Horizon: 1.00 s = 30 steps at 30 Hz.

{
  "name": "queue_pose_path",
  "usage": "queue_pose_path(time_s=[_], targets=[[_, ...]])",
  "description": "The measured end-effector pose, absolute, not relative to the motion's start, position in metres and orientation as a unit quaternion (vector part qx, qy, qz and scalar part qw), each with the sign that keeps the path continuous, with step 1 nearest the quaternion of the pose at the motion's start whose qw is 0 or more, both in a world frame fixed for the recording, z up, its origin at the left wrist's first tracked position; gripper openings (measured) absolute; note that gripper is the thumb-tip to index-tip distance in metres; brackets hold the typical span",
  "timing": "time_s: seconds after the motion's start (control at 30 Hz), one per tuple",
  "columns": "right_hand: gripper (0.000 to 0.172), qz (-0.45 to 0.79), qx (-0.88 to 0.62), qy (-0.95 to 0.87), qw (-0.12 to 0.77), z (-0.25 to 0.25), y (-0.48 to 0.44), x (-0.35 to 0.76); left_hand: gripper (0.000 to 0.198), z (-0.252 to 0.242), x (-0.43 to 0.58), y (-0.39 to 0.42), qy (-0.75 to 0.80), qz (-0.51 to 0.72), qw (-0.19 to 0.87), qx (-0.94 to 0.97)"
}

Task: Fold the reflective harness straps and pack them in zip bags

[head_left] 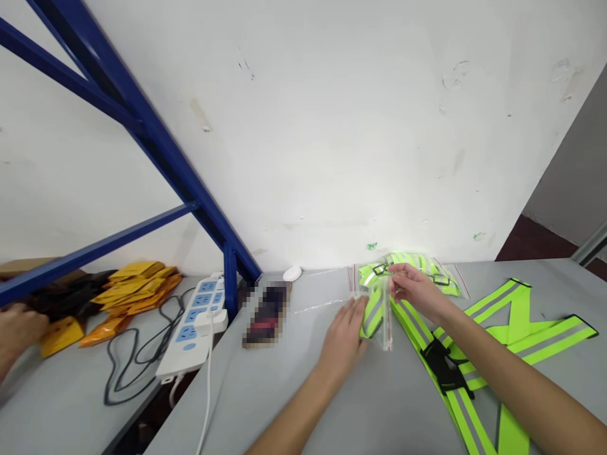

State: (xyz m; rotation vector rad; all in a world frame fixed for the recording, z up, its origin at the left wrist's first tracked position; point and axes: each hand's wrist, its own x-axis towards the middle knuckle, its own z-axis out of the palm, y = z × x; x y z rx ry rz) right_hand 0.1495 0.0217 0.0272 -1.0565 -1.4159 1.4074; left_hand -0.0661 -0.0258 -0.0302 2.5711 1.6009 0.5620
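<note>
My left hand [345, 328] is closed round a clear zip bag [386, 335] with a folded neon-yellow reflective strap [372, 319] inside. At the bag's red-lined zip edge, my right hand [413, 289] pinches the plastic between thumb and fingers. Behind my hands, against the wall, lie bagged reflective straps [448, 283] of the same colour. An unfolded reflective harness [521, 344] with grey stripes is spread on the table at the right, its black buckle piece [444, 366] below my right forearm. The ends of some fingers are hidden by the bag.
A phone [268, 313], blurred out, and a white oval object [293, 273] lie left of my hands. A power strip [196, 322] with cables stands by a blue metal frame [165, 164]. Another person's hand [21, 332] is at far left, near yellow packets [137, 284].
</note>
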Motion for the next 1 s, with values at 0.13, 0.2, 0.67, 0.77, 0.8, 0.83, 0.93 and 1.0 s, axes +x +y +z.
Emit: queue_pose_path(time_s=[0.13, 0.2, 0.67, 0.77, 0.8, 0.83, 0.93, 1.0], targets=[[0.048, 0.173, -0.546, -0.743, 0.346, 0.014, 0.048, 0.178, 0.085, -0.001, -0.066, 0.002, 0.541, 0.266, -0.028, 0.797], [0.059, 0.038, -0.564, -0.789, 0.241, 0.000, 0.061, 0.193, 0.081, 0.016, -0.056, 0.020, 0.557, 0.255, -0.065, 0.788], [0.038, -0.126, -0.601, -0.720, 0.324, -0.016, 0.058, 0.296, 0.069, -0.024, 0.006, 0.074, 0.524, 0.096, -0.042, 0.845], [0.039, -0.068, -0.562, -0.776, 0.277, -0.035, 0.058, 0.289, 0.073, -0.023, 0.010, 0.078, 0.524, 0.092, -0.024, 0.847], [0.041, -0.054, -0.556, -0.786, 0.264, -0.039, 0.059, 0.284, 0.075, -0.022, 0.012, 0.079, 0.522, 0.091, -0.022, 0.848], [0.043, -0.043, -0.553, -0.793, 0.250, -0.041, 0.060, 0.280, 0.076, -0.022, 0.014, 0.081, 0.521, 0.090, -0.021, 0.849], [0.048, -0.014, -0.543, -0.813, 0.210, -0.035, 0.057, 0.274, 0.075, -0.021, 0.018, 0.086, 0.523, 0.091, -0.020, 0.847], [0.051, -0.013, -0.535, -0.823, 0.189, -0.025, 0.044, 0.275, 0.077, -0.020, 0.018, 0.088, 0.524, 0.090, -0.012, 0.847]])
